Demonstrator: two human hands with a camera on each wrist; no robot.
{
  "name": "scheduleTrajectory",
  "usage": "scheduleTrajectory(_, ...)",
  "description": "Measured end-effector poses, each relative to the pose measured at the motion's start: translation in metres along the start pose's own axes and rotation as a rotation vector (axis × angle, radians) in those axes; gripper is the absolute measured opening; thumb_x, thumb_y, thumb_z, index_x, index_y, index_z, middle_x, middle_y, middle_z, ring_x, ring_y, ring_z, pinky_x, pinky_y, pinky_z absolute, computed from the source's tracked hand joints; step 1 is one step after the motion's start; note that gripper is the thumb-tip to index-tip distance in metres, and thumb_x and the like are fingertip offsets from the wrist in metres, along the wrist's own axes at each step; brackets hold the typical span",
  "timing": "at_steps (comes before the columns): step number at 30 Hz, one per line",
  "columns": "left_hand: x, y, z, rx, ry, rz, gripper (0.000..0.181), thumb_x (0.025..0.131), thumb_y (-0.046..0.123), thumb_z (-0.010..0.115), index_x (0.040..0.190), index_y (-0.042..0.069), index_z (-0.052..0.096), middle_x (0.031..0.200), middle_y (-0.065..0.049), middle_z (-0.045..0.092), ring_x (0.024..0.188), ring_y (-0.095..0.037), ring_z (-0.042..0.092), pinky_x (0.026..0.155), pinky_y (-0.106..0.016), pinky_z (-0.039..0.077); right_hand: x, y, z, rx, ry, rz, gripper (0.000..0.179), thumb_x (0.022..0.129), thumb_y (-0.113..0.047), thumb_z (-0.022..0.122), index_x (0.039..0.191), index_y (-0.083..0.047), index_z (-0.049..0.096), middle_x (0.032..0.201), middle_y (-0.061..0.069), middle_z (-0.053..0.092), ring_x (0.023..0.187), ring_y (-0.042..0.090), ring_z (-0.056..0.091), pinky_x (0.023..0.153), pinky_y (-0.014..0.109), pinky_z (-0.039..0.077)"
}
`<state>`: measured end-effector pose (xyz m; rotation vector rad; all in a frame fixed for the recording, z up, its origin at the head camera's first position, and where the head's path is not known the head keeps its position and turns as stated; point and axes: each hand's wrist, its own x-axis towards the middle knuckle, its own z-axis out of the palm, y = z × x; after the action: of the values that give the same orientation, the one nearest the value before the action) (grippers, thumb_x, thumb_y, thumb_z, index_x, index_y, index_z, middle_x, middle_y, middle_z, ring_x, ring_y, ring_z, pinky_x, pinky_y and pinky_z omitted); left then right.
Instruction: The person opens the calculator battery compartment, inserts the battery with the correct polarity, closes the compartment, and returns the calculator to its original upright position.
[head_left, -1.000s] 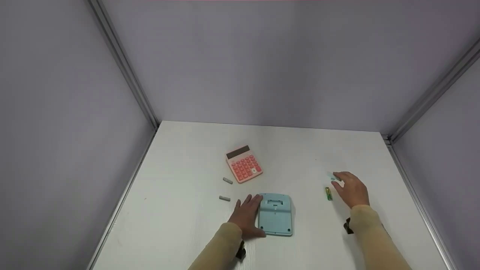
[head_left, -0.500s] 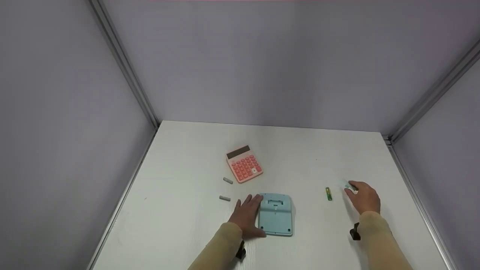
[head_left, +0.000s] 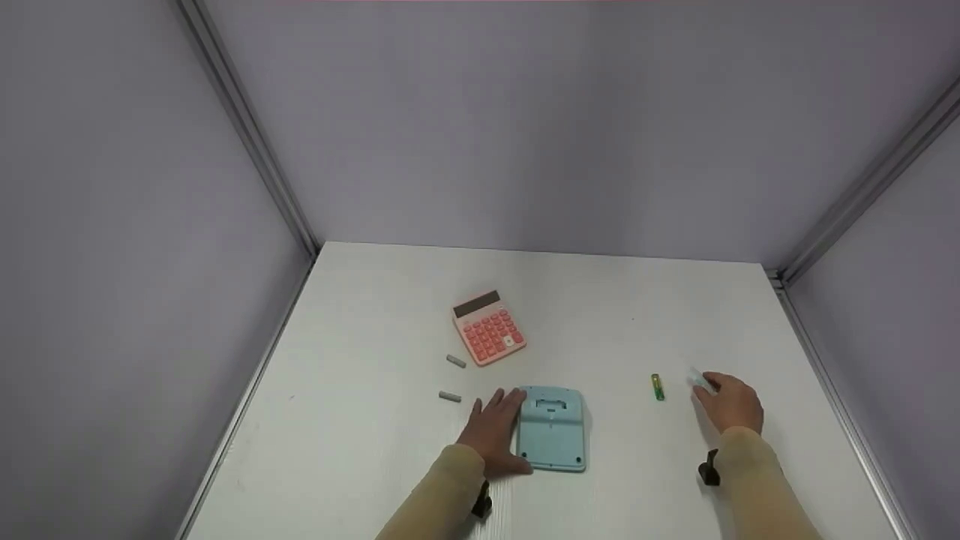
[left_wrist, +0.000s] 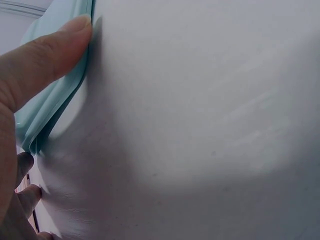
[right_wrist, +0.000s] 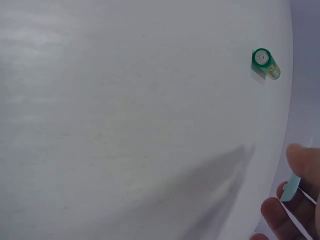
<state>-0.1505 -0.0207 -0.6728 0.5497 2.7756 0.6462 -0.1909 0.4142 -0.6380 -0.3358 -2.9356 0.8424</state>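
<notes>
A light-blue calculator (head_left: 551, 439) lies face down on the white table, its back showing. My left hand (head_left: 491, 435) rests along its left side with fingers spread; in the left wrist view the thumb (left_wrist: 45, 57) touches the calculator's edge. To the right, my right hand (head_left: 731, 405) pinches a thin, light-blue plastic cover (right_wrist: 291, 188) between thumb and fingers, just above the table. A green and yellow battery (head_left: 658, 387) lies left of that hand; it also appears in the right wrist view.
A pink calculator (head_left: 489, 330) lies face up farther back, turned at an angle. Near it are two small grey batteries, one higher (head_left: 456, 361) and one lower (head_left: 450, 396). Grey walls (head_left: 480, 135) with metal corner rails enclose the table (head_left: 360, 322).
My right hand has moved right and toward me with the blue cover, away from the green battery. The left hand and both calculators have stayed put.
</notes>
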Motion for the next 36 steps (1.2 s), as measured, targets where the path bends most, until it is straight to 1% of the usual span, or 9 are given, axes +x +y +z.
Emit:
scheduleTrajectory(5,0.0,-0.001,0.003,-0.014,0.018,0.007,0.129,0.054,0.062,0.085,0.155,0.03,0.012,0.159,0.008,0.019,0.146,-0.019,0.012,0.118,-0.048,0.01,-0.002,0.007,0.002,0.003,-0.048,0.035,0.044,0.092,-0.026,0.064,0.126,0.002,0.06,0.122,0.024,0.061,0.11,0.045,0.056,0.09,0.057,0.046)
scheduleTrajectory(10,0.001,-0.002,0.005,-0.01,0.025,0.006,0.129,0.054,0.063,0.085,0.155,0.031,0.011,0.159,0.008,0.019,0.146,-0.018,0.013,0.117,-0.048,0.01,-0.003,0.012,0.007,-0.013,-0.063,0.038,0.043,0.091,-0.026,0.065,0.123,0.002,0.062,0.117,0.024,0.064,0.104,0.043,0.06,0.085,0.055,0.049)
scheduleTrajectory(14,0.003,-0.003,0.007,-0.012,0.022,0.002,0.13,0.053,0.063,0.085,0.154,0.033,0.01,0.158,0.01,0.019,0.146,-0.017,0.012,0.118,-0.048,0.01,-0.005,0.013,0.01,-0.013,-0.079,0.069,0.041,0.091,-0.025,0.064,0.122,0.003,0.062,0.115,0.024,0.064,0.103,0.042,0.059,0.084,0.054,0.048)
scheduleTrajectory(17,0.003,-0.004,0.008,-0.013,0.023,0.001,0.13,0.053,0.063,0.085,0.154,0.034,0.009,0.158,0.011,0.019,0.146,-0.017,0.012,0.118,-0.047,0.01,-0.006,0.012,0.012,-0.01,-0.082,0.092,0.039,0.093,-0.024,0.063,0.121,0.002,0.062,0.115,0.023,0.064,0.104,0.041,0.059,0.085,0.054,0.048)
scheduleTrajectory(23,0.003,-0.002,0.006,-0.011,0.024,0.004,0.13,0.053,0.064,0.084,0.154,0.033,0.01,0.158,0.01,0.019,0.146,-0.017,0.012,0.118,-0.048,0.011,-0.007,0.01,0.014,-0.01,-0.073,0.1,0.038,0.094,-0.024,0.061,0.121,0.002,0.062,0.114,0.023,0.063,0.103,0.04,0.059,0.084,0.053,0.048)
scheduleTrajectory(30,0.0,0.0,0.001,0.024,0.006,0.008,0.129,0.055,0.065,0.083,0.155,0.029,0.01,0.159,0.009,0.018,0.147,-0.019,0.012,0.117,-0.049,0.011,-0.006,0.013,0.016,-0.023,-0.092,0.093,0.042,0.094,-0.025,0.06,0.125,0.004,0.059,0.121,0.027,0.058,0.111,0.046,0.054,0.09,0.057,0.045)
scheduleTrajectory(36,0.001,0.0,0.001,0.026,-0.006,-0.001,0.131,0.054,0.067,0.082,0.155,0.03,0.008,0.159,0.01,0.016,0.147,-0.018,0.011,0.117,-0.049,0.01,-0.007,0.012,0.016,-0.021,-0.106,0.108,0.047,0.095,-0.027,0.059,0.131,0.002,0.054,0.127,0.027,0.055,0.117,0.047,0.05,0.095,0.059,0.043)
